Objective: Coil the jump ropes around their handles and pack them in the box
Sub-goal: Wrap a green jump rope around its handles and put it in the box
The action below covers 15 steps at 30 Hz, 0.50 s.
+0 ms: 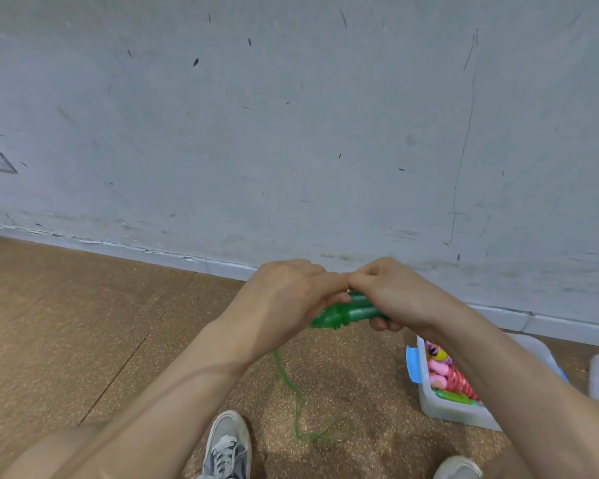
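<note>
Tightly curled, the fingers of the right hand clamp the paired green handles level, while the left hand closes round their wound end, apparently to stop the turns slipping. The loose green rope trails slack to the floor, feeding the winding. Beside it, the box holds coiled ropes, within easy reach for packing.

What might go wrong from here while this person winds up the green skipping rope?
1. The loose rope trails to the floor and loops beside a shoe; a step on it might jerk the green handles out of the left hand and right hand.
2. That slack looks kinked, so it may knot while winding.
3. The box already holds coiled ropes; this one may fit tightly.
</note>
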Tool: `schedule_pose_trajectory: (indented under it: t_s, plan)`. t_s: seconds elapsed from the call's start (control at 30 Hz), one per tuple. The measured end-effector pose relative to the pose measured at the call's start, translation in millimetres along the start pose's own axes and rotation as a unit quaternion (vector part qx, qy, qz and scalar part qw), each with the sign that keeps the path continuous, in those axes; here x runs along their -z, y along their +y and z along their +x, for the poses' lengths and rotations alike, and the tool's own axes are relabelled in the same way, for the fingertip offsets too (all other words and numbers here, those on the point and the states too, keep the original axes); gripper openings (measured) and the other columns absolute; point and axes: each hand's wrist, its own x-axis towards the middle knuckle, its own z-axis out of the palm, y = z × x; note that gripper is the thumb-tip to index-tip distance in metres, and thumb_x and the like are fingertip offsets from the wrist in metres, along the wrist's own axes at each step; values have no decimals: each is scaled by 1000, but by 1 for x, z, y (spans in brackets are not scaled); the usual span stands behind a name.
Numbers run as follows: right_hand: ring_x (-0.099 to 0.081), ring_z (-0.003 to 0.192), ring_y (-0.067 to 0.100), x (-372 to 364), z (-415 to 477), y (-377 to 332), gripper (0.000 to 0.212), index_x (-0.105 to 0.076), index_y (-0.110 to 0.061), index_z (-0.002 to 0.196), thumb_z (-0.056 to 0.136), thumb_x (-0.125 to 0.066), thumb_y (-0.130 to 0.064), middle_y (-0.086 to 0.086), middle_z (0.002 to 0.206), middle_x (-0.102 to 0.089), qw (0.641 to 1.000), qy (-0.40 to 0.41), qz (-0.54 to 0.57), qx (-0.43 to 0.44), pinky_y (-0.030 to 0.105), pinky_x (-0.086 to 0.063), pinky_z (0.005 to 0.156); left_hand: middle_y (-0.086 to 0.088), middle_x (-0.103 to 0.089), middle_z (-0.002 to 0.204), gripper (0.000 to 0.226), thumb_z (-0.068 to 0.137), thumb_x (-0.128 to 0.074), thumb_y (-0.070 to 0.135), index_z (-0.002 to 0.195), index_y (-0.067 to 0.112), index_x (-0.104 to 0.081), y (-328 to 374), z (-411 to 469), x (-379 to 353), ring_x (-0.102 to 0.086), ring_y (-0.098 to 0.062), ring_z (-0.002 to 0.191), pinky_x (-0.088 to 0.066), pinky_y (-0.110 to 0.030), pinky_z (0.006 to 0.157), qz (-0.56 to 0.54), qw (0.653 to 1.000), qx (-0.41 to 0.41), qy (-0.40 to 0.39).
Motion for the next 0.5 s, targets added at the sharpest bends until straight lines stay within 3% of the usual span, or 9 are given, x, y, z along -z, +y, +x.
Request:
schedule_pose_trajectory:
  t_s: [0.1,0.2,0.33,0.4,0.5]
  plan:
    - [-33,34,16,-1,2,-2,34,-49,-13,70,96,-49,-34,7,53,-33,999,26,-23,18,22,-23,40,7,-64,67,15,90,-55,38,89,29,-66,2,1,-3,-54,-10,64,-42,-28,57,-88,993,80,19]
    - [-30,30,12,-3,2,-4,45,-47,-12,63,100,-45,-38,0,41,-35,1000,6,-7,16,17,-27,37,7,-66,64,12,84,-70,27,74,33,-70,6,2,-1,-55,-6,60,-43,-21,59,-263,943,202,8]
    - [-28,31,10,-6,-1,-6,47,-49,-13,62,100,-45,-41,-3,40,-34,998,-37,55,23,16,-23,37,12,-68,64,18,86,-67,21,74,33,-70,6,6,1,-61,-3,63,-46,-18,63,-369,891,260,-41]
    - [-26,34,10,-8,-2,-5,46,-52,-12,64,99,-47,-41,-1,45,-32,996,-28,82,38,16,-21,38,13,-62,57,21,90,-62,20,72,28,-68,3,6,-1,-53,-1,55,-41,-15,57,-401,868,285,-66]
    - [-33,39,12,-8,-3,-2,32,-56,-9,78,97,-54,-34,3,54,-36,989,-3,135,68,19,-23,40,6,-50,55,28,94,-56,27,68,18,-62,-4,4,-4,-42,-8,52,-34,-23,52,-431,845,310,-58]
